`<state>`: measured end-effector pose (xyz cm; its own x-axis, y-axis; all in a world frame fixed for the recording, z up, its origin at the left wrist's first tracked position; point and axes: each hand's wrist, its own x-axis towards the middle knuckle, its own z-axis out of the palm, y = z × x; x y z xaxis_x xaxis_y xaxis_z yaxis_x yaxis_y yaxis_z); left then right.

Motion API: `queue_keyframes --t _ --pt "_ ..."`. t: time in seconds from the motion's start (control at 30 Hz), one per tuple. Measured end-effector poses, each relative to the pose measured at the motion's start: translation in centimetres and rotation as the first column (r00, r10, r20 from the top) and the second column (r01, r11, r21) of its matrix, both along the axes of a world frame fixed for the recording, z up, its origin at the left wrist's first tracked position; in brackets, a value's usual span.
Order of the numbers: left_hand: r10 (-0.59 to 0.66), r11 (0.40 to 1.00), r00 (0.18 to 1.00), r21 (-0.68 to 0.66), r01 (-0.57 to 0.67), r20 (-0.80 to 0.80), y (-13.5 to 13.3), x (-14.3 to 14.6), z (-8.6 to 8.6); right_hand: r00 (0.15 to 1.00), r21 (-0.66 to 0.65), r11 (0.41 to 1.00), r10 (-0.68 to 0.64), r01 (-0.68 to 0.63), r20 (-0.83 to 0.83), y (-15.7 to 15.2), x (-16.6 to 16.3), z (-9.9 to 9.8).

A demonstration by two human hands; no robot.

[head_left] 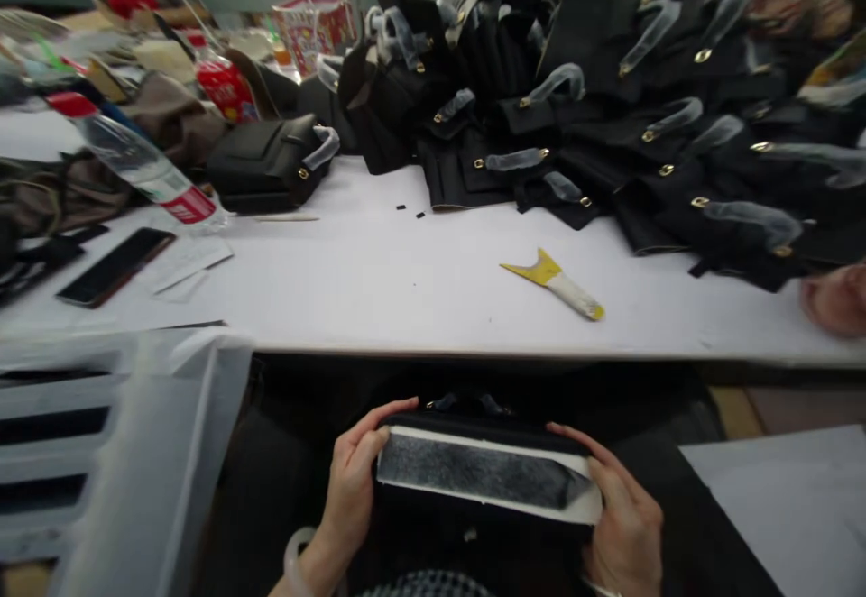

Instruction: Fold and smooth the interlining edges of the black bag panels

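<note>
Below the table's front edge, a black bag (466,421) is held between my two hands. A long panel (474,471), dark grey with white borders, faces up on it. My left hand (355,466) grips the left end, thumb on the panel's corner and fingers behind. Around the right end closes my right hand (619,507), its thumb by the white border. Two clear-wrapped bits show at the bag's far edge. On the white table (379,290) ahead lies a yellow-and-white forked tool (555,286), apart from both hands.
Many black bags (514,128) with plastic-wrapped handles pile up at the back right. At left are a clear bottle (142,160), a phone (116,266) and a red-labelled bottle (220,78). A grey slatted crate (149,462) stands front left. Another person's hand (835,299) appears far right.
</note>
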<state>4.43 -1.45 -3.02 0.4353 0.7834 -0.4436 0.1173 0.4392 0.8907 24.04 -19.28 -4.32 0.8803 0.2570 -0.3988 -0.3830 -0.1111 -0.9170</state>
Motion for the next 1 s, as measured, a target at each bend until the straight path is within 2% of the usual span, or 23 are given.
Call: queue_keyframes --t 0.1,0.2,0.27,0.33,0.5,0.63,0.77,0.9,1.0 --pt "-0.012 0.998 0.995 -0.067 0.019 0.098 -0.2 -0.1 0.1 0.989 0.119 0.993 0.019 -0.001 -0.147 0.5 0.5 1.3" --pt "0.086 0.99 0.977 -0.125 -0.062 0.195 -0.6 -0.9 0.0 0.958 0.23 0.97 -0.004 0.072 -0.285 -0.2 0.7 2.0" --pt "0.146 0.983 0.961 -0.14 -0.115 0.234 -1.0 -1.6 -0.3 0.948 0.294 0.951 0.0 0.099 -0.318 -1.2 0.4 2.2" --pt "0.142 0.984 0.959 -0.139 -0.111 0.246 -1.4 -2.3 -0.7 0.953 0.322 0.943 0.02 0.083 -0.304 -2.1 -0.2 2.1" --pt "0.064 0.995 0.971 -0.089 -0.045 0.229 -1.8 -2.6 -1.4 0.98 0.256 0.966 0.022 0.03 -0.197 -3.1 -1.9 1.0" --pt "0.036 0.998 0.986 0.049 -0.044 0.161 -1.9 -2.2 -1.9 1.0 0.143 0.99 0.012 -0.011 -0.005 -3.1 -2.3 0.0" --pt "0.044 0.983 0.994 0.175 -0.061 0.1 -2.3 -1.5 -2.0 0.994 0.093 0.995 0.016 -0.025 0.104 -2.7 -2.5 -0.2" --pt "0.059 0.957 0.996 0.281 -0.074 0.059 -2.9 -0.7 -1.3 0.994 0.136 0.988 -0.085 0.074 0.071 -1.8 -3.2 0.5" --pt "0.027 0.974 0.995 0.222 -0.049 0.101 -2.9 -0.9 -1.3 0.996 0.035 0.995 -0.09 0.089 0.026 -1.8 -3.2 0.4"
